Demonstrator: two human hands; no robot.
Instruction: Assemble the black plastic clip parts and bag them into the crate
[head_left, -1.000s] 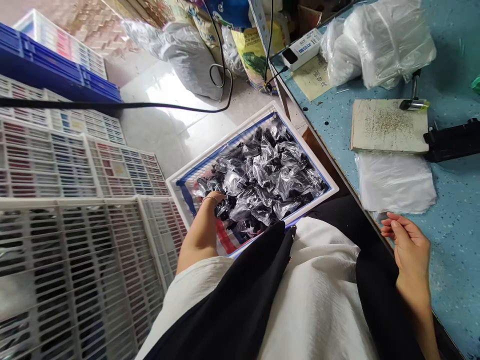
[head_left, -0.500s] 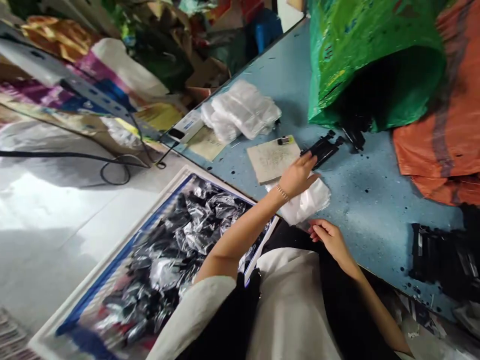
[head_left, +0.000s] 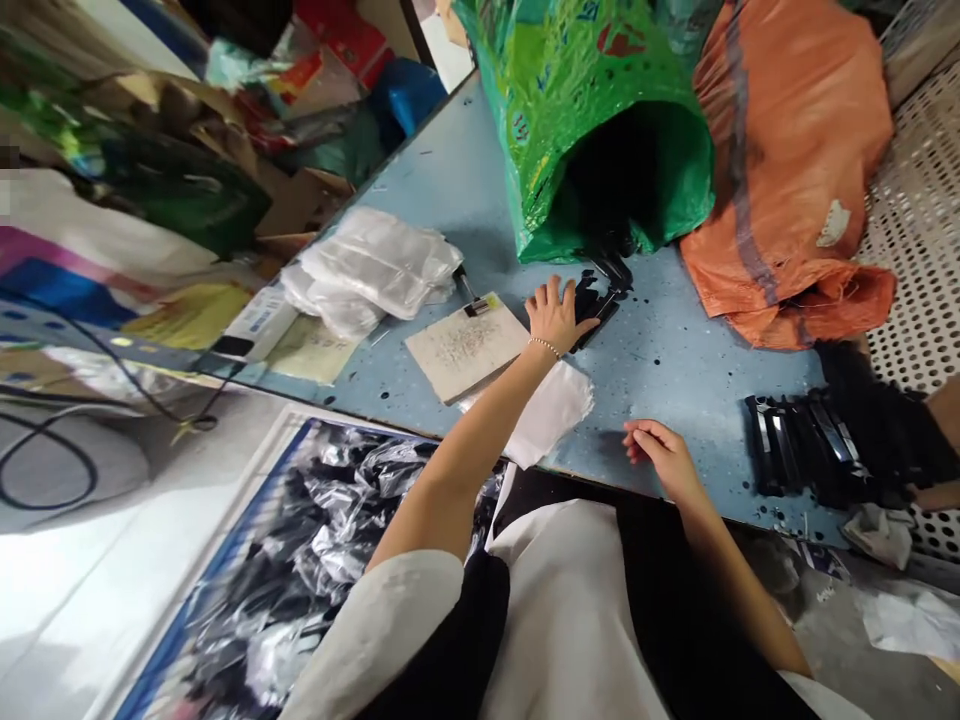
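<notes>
My left hand, with a beaded bracelet at the wrist, lies over black plastic parts in front of the green bag's mouth. Its fingers are spread, and the palm hides some of the parts. Below it, a stack of thin clear plastic bags lies at the table's near edge, partly under my left forearm. My right hand hovers by that edge, right of the stack, fingers curled against the thumb with nothing visible in them. A worn board with a black binder clip lies left of my left hand.
A green sack and an orange sack stand on the blue table. More clear bags are piled left. A blue-edged bin holds bagged black items. At right, another person's hands are by black parts.
My view has swung to the right, showing more of the orange sack and the other person's hands. My left hand's fingers have spread wider over the black parts. My right hand stays curled.
</notes>
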